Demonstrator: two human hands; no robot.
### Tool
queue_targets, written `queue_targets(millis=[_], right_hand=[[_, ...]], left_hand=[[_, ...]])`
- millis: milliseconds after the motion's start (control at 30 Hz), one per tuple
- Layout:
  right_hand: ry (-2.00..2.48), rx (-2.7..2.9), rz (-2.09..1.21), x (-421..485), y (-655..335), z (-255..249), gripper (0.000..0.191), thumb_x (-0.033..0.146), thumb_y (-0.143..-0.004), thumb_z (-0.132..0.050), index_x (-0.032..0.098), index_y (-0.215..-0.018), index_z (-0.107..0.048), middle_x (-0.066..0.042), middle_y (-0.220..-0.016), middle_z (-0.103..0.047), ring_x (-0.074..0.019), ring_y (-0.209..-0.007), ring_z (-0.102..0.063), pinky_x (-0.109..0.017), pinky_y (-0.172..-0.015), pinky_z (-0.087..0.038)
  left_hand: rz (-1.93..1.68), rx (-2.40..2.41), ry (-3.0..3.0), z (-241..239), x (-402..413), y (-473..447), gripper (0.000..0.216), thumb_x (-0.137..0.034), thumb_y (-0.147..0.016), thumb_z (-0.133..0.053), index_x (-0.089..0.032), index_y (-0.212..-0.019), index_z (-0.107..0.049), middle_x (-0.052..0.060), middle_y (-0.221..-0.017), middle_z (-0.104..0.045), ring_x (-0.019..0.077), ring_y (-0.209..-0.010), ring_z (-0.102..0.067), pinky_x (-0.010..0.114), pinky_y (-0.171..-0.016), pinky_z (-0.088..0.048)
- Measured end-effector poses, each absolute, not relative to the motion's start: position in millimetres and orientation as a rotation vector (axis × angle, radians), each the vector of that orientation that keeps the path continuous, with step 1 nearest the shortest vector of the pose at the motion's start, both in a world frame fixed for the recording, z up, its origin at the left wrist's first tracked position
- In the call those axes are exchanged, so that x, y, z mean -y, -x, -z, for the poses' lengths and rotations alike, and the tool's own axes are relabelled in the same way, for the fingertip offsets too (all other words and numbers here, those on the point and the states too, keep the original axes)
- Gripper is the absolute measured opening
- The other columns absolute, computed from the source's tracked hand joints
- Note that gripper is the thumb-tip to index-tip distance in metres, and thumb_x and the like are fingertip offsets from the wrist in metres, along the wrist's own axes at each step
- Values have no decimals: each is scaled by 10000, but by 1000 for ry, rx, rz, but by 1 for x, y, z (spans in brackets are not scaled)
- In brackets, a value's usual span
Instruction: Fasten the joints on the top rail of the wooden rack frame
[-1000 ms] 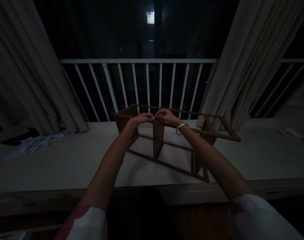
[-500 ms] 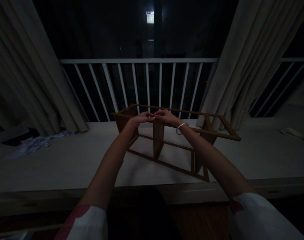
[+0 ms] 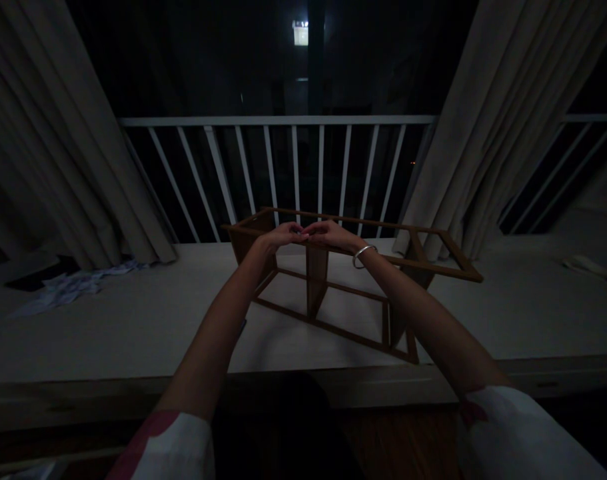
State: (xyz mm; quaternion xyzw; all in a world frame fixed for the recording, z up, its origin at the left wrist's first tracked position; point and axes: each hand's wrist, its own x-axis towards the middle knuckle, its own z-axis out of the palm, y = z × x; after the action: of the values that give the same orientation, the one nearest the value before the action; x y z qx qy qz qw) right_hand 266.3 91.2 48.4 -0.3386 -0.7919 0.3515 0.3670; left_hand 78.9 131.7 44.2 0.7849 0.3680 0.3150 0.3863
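Note:
A brown wooden shelf rack (image 3: 316, 283) lies on its side on the pale window ledge. My left hand (image 3: 282, 235) is at the rack's upper near rail, its fingers bent and pressed together. Fingertip to fingertip with it, my right hand (image 3: 332, 234) rests over the same rail, also closed in a pinch. Whatever the fingertips hold, if anything, is too small and dark to make out. A silver bangle (image 3: 365, 257) circles my right wrist.
Behind the rack stands a white railing (image 3: 278, 121) before a dark window. Beige curtains (image 3: 458, 133) hang on both sides. Crumpled patterned paper or cloth (image 3: 70, 288) lies at the ledge's left, and a pale strip-like item (image 3: 590, 268) at its right.
My fingertips have shifted slightly to the left along the rail. The rack stays in place.

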Motion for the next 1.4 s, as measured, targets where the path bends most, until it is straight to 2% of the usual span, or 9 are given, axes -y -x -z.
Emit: queue_targets(millis=[233,700,867,1100,1400], right_hand=[[851,2037,-896,-90,-266,-48,288,218,-684,-580,129,-957,-605,-42,-879,-616,-101,-756,-539,-234,-725,-422],[815,1979,-983,-88,-264,-50,306,237,-652,-624,132,-939,-599,-57,-899,-629,-127,-820,-556,-255,-749,-426],[825,1948,-988,-92,-263,-49,312,266,-650,-622,124,-927,-599,-47,-846,-637,-112,-774,-561,-214,-685,-426],[973,1890,-926,-89,-263,-50,409,246,-620,-642,131,-1005,-565,-34,-716,-642,-96,-588,-530,-182,-502,-387],[980,1905,-941,-92,-265,-47,381,280,-631,-613,98,-965,-588,-55,-785,-646,-69,-572,-513,-171,-505,-366]], left_hand=[[-815,-921,-1964,-46,-129,-80,399,-393,-547,-653,-121,-824,-561,32,-779,-562,122,-728,-498,271,-702,-357],[-836,-871,-1903,-44,-129,-78,363,-335,-560,-651,-129,-840,-548,20,-759,-565,110,-726,-501,269,-719,-354],[-839,-876,-1892,-45,-127,-78,343,-318,-562,-654,-131,-828,-543,17,-761,-566,108,-732,-502,274,-734,-352],[-827,-798,-1850,-44,-129,-79,302,-300,-585,-636,-119,-811,-550,43,-770,-593,117,-741,-522,299,-758,-359],[-872,-911,-1828,-41,-137,-80,269,-274,-590,-579,-132,-819,-581,43,-779,-599,136,-758,-527,284,-737,-364]])
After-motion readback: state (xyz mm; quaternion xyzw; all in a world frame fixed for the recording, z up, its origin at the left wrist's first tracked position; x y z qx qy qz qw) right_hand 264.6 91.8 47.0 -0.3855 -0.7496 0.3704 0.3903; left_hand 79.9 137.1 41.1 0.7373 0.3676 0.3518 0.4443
